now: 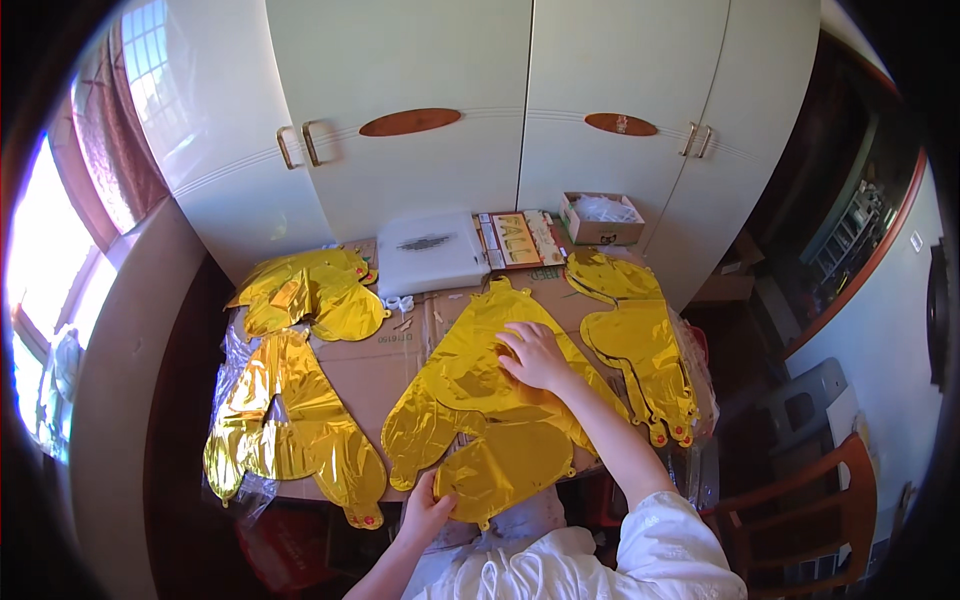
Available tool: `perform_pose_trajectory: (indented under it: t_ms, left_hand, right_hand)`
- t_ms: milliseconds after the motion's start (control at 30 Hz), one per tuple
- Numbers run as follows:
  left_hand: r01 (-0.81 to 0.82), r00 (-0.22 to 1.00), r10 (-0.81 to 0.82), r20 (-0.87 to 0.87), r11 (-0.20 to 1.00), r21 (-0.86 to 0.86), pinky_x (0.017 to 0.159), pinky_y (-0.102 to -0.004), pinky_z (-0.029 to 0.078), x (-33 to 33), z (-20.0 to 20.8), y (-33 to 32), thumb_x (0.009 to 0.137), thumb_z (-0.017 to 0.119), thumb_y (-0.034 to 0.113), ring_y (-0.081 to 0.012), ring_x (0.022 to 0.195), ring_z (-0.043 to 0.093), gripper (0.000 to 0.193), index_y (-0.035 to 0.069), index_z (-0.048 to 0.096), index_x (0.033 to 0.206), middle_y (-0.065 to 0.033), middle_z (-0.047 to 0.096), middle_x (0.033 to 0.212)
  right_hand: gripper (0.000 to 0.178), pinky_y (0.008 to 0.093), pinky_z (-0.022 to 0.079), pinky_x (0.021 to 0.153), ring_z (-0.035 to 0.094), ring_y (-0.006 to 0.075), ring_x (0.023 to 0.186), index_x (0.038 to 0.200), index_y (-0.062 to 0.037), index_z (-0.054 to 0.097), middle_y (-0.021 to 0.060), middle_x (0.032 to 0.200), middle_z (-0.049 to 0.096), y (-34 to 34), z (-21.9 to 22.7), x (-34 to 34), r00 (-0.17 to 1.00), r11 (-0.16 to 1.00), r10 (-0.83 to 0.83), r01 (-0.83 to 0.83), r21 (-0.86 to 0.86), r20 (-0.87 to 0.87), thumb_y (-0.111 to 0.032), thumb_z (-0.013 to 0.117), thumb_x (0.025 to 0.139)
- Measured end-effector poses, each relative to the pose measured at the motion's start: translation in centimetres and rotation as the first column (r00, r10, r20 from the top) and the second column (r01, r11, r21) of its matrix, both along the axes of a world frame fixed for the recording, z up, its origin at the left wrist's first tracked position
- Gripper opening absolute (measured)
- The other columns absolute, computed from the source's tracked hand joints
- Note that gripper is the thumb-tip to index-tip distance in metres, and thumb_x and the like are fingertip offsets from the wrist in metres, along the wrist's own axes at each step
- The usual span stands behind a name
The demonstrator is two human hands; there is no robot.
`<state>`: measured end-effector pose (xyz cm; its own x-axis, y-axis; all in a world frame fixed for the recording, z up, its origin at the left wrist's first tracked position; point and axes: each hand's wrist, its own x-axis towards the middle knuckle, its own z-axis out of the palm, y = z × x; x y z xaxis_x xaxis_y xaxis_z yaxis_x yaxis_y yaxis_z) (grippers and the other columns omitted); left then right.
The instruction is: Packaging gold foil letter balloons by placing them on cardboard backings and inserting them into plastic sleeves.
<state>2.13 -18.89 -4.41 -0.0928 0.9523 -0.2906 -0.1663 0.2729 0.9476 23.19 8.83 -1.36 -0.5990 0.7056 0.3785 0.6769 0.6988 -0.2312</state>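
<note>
The gold foil balloon (490, 410) lies flat on the table (370, 365). The right hand (535, 357) presses it with open fingers; the left hand (425, 510) pinches its near edge. Better to smooth slowly outward, so no crease stays.

gold foil balloons (490, 400), white wardrobe (450, 60), brown cardboard (375, 365)

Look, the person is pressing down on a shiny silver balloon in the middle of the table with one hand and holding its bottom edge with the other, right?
Nearly. The balloon is gold, not silver, as the head view shows. The rest holds: the right hand lies flat on it in the middle of the table, and the left hand holds its bottom edge.
</note>
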Motion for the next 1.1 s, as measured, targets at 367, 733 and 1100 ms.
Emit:
perform_pose_trajectory:
  t_ms: [367,733,1100]
  left_hand:
    - [0.165,0.901,-0.197,-0.387,0.98,-0.113,0.057,-0.0298,0.055,-0.5,4.1,-1.2,0.084,0.065,0.009,-0.0201,0.06,0.067,0.077,-0.001,0.019,0.145,-0.0131,0.068,0.083]
    - [0.052,0.179,0.149,-0.972,0.986,0.161,0.078,-0.0429,0.052,-16.9,8.9,5.5,0.082,0.069,0.028,-0.0316,0.09,0.064,0.042,0.005,0.06,0.116,-0.0139,0.065,0.096]
    - [0.256,-0.171,0.143,-0.975,0.962,0.096,0.082,-0.045,0.051,-26.7,4.9,24.8,0.079,0.06,0.02,-0.0319,0.099,0.062,0.022,0.003,0.066,0.092,-0.0149,0.066,0.101]
  right_hand:
    - [0.049,0.0488,0.029,0.108,0.042,0.0304,0.128,0.13,-0.0126,0.051,0.012,0.135,0.049,-0.3,-2.1,0.5,0.996,1.0,0.016,-0.018,0.016,0.089,-0.042,0.055,0.092]
    - [0.046,0.0478,0.03,0.108,0.041,0.0348,0.127,0.126,-0.0077,0.055,0.0156,0.133,0.049,-1.0,0.6,0.4,0.986,0.996,0.093,-0.09,0.027,-0.142,-0.038,0.057,0.092]
    - [0.038,0.0445,0.037,0.104,0.05,0.0299,0.12,0.117,-0.0087,0.062,0.0109,0.125,0.057,-5.8,4.2,-4.9,0.96,0.96,0.278,-0.279,-0.031,-0.034,-0.034,0.063,0.089]
